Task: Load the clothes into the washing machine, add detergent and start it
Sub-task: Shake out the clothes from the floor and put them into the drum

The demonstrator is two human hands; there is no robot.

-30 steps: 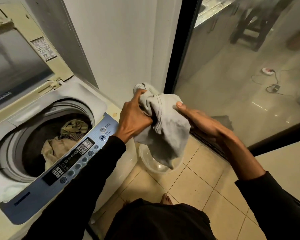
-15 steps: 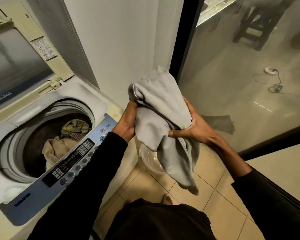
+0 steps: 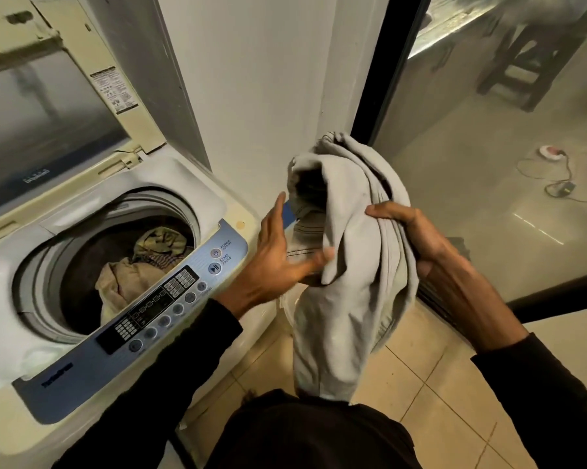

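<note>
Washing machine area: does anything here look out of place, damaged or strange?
Nothing looks spilled or broken. The washing machine has its lid up and clothes in the drum. Only one oddity: beyond the glass door, a cable and plug lie loose on the floor. The right hand grips the grey garment.

The washing machine [image 3: 82, 265] stands at the left, lid [image 3: 48, 106] raised behind its drum — clothes [image 3: 139, 265] lie inside. To its right, over the floor [image 3: 437, 384], the garment [image 3: 349, 265] hangs between left hand [image 3: 278, 262] and right hand [image 3: 417, 238] — a glass door [image 3: 488, 147] behind.
</note>
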